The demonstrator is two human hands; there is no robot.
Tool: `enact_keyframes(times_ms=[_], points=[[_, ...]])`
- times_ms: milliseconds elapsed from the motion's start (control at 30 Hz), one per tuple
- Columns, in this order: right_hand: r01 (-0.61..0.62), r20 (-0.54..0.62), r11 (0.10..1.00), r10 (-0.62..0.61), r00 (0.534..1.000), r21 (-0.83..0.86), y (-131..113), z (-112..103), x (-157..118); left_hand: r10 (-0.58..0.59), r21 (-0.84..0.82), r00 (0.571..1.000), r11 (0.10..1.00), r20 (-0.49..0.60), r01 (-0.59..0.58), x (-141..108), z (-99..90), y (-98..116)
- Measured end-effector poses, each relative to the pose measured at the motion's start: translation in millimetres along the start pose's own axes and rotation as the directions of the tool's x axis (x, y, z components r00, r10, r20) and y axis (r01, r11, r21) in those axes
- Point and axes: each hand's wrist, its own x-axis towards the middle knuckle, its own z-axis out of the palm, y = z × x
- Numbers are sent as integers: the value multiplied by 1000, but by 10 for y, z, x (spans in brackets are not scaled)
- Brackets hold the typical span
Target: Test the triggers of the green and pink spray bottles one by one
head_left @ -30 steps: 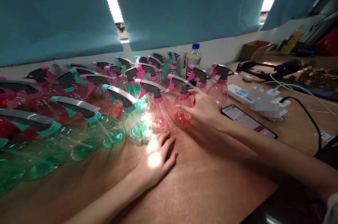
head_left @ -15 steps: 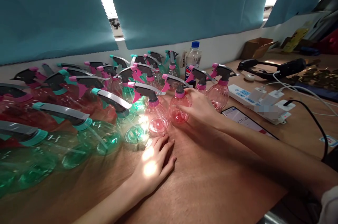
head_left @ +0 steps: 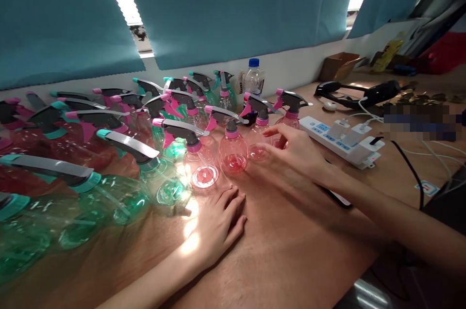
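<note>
My left hand [head_left: 216, 226] lies on the brown tabletop, fingers stretched out, in front of a clear pink spray bottle [head_left: 201, 163] with a grey and pink trigger head. My right hand [head_left: 296, 151] hovers over the table with thumb and index finger apart, holding nothing. Its fingertips are close to another pink spray bottle [head_left: 258, 137]; whether they touch it I cannot tell. Just left of that, a pink spray bottle [head_left: 233, 151] stands upright on its own. Behind my right hand, one more pink spray bottle [head_left: 291, 117] is partly hidden.
Several green spray bottles [head_left: 163, 180] and pink ones crowd the left side. A blue-capped drink bottle [head_left: 254, 78] stands at the back wall. To the right are a white power strip [head_left: 320, 132] with chargers, a phone [head_left: 340, 197] partly under my forearm, black glasses-like gear [head_left: 374, 93] and a cardboard box [head_left: 337, 66].
My right hand has let go of the pink spray bottle and moved right, its fingers now apart. The bottle stays standing. My left hand remains on the table while the view has turned slightly right.
</note>
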Motion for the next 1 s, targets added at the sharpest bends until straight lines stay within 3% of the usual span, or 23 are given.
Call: enact_keyframes(times_ms=[167, 433, 700, 1000], points=[[-120, -76, 993, 121, 990, 11, 238, -76, 51, 31, -11, 999, 999, 32, -31, 159, 16, 118], [-176, -45, 981, 181, 983, 86, 299, 205, 315, 36, -86, 998, 996, 45, -33, 219, 29, 176], [-142, -69, 984, 150, 986, 108, 258, 290, 331, 23, -115, 999, 993, 43, -18, 208, 46, 173], [-135, -63, 987, 141, 988, 84, 262, 211, 157, 8, -160, 999, 987, 40, -2, 200, 26, 182]])
